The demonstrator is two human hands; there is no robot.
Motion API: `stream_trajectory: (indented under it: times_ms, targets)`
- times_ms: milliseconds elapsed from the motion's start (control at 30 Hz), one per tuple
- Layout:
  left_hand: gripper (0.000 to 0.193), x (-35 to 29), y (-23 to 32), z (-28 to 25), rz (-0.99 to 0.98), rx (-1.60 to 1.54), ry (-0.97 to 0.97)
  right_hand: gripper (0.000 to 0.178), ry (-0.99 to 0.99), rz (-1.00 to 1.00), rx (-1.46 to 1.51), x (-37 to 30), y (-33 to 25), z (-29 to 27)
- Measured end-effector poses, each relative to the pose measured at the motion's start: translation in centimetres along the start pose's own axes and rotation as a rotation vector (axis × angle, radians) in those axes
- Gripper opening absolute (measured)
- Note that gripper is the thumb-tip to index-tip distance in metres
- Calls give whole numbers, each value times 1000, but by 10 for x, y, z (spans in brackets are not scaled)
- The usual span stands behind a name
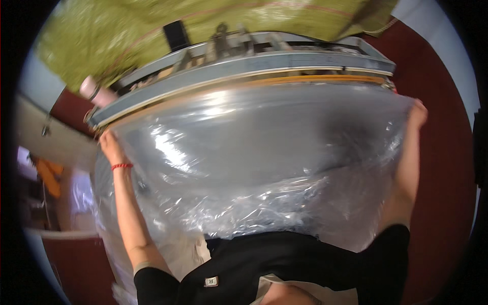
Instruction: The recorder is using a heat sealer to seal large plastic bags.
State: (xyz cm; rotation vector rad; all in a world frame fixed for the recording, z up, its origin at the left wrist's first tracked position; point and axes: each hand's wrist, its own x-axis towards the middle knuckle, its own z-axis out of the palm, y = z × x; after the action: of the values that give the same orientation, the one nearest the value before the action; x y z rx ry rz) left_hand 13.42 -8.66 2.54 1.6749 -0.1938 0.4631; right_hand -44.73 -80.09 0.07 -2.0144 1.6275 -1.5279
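Note:
A wide sheet of clear plastic film (244, 137) stretches between my two hands and hangs down in crinkled folds toward my body. My left hand (110, 144), with a red bead bracelet (122, 165) on its wrist, is closed on the film's far left corner. At the far right corner my right hand (418, 115) grips the same film, its arm reaching well out. The film's far edge lies along an orange strip (325, 79) at the front of a long grey metal frame (254, 64). Film covers whatever surface is beneath it.
Small parts and tools (221, 43) sit inside the frame's trough. Behind it spreads a yellow-green woven sheet (122, 38) with a dark flat rectangular object (176, 35) on it. A pink bottle (97, 91) stands by the frame's left end. Dark red floor (442, 168) shows at right.

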Motion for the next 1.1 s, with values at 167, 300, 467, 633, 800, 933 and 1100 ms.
stream_trajectory:
  times_ms: [167, 300, 467, 633, 800, 933, 1100]
  targets:
    - [19, 80, -138, -41, 83, 235, -12, 26, -50, -1, 156, -53, -41, 116]
    - [19, 113, -166, -23, -28, -8, -72, 22, -101, 89, 367, -34, -40, 148]
    - [15, 111, -161, -29, 27, -62, -53, 17, -72, 113, 365, -40, -61, 152]
    - [11, 101, -144, -33, -127, -152, -78, 10, -98, 293, 643, -38, -65, 141]
    - [9, 86, -112, -13, -163, -152, 64, 13, -47, 279, 569, -42, -102, 115]
    - [10, 81, -108, -14, -188, -214, 112, 16, -179, 210, 544, -39, -89, 117]
    - [6, 69, -73, -33, -92, 83, -291, 29, -263, -66, 450, -43, -94, 73]
